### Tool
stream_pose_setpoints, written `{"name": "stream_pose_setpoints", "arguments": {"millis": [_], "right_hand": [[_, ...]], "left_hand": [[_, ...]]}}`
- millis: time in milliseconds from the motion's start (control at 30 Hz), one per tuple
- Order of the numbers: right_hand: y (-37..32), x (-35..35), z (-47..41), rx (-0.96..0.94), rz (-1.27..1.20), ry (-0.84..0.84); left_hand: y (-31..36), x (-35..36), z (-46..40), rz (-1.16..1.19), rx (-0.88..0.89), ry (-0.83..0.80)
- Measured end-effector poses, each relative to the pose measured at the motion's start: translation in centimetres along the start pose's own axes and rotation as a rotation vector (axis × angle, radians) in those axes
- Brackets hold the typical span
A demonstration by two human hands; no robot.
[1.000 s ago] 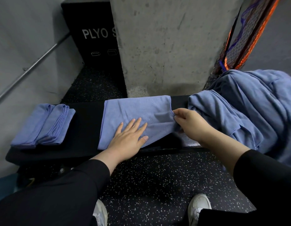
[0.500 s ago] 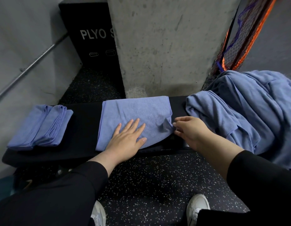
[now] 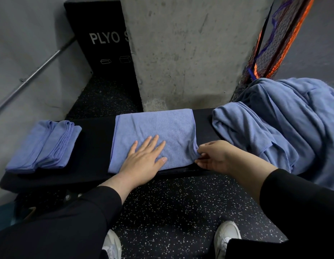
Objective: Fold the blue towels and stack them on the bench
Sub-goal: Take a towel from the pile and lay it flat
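Now the right hand [image 3: 213,157] has tucked the towel [image 3: 155,131] corner in at 3 o'clock, pinching it; left hand [image 3: 143,159] stays spread flat. Fold nearly squared.

Long black sleeves [image 3: 98,208], black trousers, white sneakers [image 3: 226,235].
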State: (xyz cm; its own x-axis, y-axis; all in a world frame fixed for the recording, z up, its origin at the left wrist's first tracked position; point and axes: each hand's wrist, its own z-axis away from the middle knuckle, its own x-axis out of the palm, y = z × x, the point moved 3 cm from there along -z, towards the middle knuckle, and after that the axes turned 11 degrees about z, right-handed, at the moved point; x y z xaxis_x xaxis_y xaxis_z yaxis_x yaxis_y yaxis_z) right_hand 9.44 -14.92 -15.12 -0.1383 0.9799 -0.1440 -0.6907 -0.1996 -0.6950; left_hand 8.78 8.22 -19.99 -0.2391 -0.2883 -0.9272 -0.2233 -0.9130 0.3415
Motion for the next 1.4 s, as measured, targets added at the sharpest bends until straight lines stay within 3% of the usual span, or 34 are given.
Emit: {"name": "stream_pose_setpoints", "arguments": {"millis": [300,467,600,700,833,967,1100,1167,1233,1300,1400], "right_hand": [[0.0,-2.3,-0.1,-0.038,0.138,0.027],[-0.1,-2.5,0.2,-0.211,0.456,0.082],[-0.3,-2.4,-0.1,-0.385,1.059,0.246],[0.0,-1.9,-0.2,-0.430,1.177,0.300],[-0.3,-2.2,-0.3,-0.462,1.163,0.312],[-0.5,-3.5,-0.3,-0.546,0.833,0.246],[0.1,-4.1,-0.4,-0.503,0.528,0.072],[0.5,-4.5,-0.9,-0.488,0.696,0.057],[0.6,-5.0,-1.5,-0.530,1.007,0.230],[0.1,-4.7,-1.2,-0.719,1.127,0.406],[0.2,-2.1,-0.4,-1.055,1.180,0.264]], "left_hand": [[0.1,-0.1,0.1,-0.004,-0.001,-0.014],[0.1,-0.1,0.1,-0.005,-0.005,-0.016],[0.1,-0.1,0.0,-0.004,-0.006,-0.014],[0.1,-0.1,0.0,-0.003,-0.003,-0.013],[0.1,-0.1,0.0,-0.008,-0.003,-0.011],[0.1,0.0,0.0,-0.009,-0.006,-0.011],[0.0,0.0,0.0,-0.014,-0.003,-0.010],[0.0,0.0,0.0,-0.012,-0.002,-0.014],[0.0,-0.1,0.0,0.008,-0.004,-0.031],[0.0,-0.3,0.0,0.060,-0.003,-0.041],[-0.7,-0.4,0.7,0.076,0.045,-0.012]]}}
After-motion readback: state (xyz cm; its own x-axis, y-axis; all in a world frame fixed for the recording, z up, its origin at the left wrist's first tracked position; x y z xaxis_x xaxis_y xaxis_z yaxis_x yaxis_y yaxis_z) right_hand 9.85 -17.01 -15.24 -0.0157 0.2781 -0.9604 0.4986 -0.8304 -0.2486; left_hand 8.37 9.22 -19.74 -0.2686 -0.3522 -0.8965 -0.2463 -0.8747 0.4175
